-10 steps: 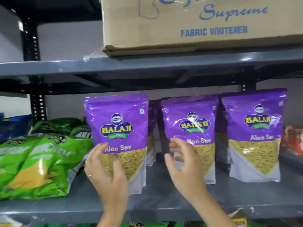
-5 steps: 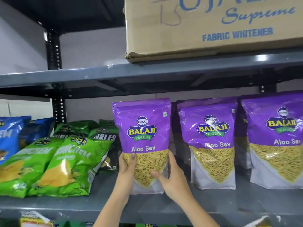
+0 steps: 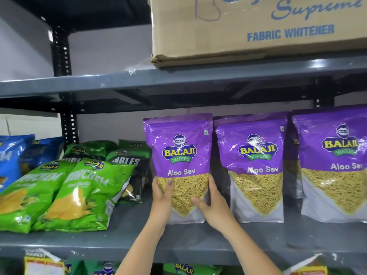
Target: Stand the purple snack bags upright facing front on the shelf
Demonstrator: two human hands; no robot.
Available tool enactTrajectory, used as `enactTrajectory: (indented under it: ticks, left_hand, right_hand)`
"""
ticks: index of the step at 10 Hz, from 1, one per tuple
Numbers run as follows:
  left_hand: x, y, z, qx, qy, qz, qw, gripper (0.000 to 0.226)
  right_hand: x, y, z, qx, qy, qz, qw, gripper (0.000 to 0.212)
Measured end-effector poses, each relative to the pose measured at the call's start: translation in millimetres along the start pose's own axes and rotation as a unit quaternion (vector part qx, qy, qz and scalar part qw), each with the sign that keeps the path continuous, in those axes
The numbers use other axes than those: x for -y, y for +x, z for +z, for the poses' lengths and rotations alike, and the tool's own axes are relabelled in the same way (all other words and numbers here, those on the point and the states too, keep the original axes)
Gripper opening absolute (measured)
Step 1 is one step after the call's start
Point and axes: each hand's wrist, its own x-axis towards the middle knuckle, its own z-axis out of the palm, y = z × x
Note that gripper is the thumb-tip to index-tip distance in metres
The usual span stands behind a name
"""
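- Both hands are gripping the leftmost purple snack bag [image 3: 179, 165], which is standing upright and facing front on the grey shelf [image 3: 198, 241].
- The left hand [image 3: 161, 199] is clasping its left edge, thumb lying across the front.
- The right hand [image 3: 215, 207] is clasping its right edge; the fingers behind the bag are hidden.
- A second purple bag [image 3: 253, 167] is standing just beside it; a third [image 3: 335, 163] is being cut off at the right.
- More purple bags behind are mostly hidden.

Rightmost purple bag [image 3: 335, 165] cut by frame edge, rear purple bags [image 3: 290, 155] mostly hidden
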Motion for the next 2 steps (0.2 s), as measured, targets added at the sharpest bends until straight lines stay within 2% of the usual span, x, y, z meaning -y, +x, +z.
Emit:
enactTrajectory:
  ticks: [1, 2]
  left_hand:
    - [-3.0, -4.6, -5.2, -0.025, 0.132, 0.052, 0.990, 0.048]
    - [-6.5, -8.1, -10.5, -0.052, 0.287, 0.093, 0.952, 0.091]
  right_hand:
    - [2.8, -3.2, 0.6, -0.005, -0.015, -0.006, 1.000, 0.082]
    - [3.8, -6.6, -2.3, -0.016, -0.037, 0.010, 0.999, 0.079]
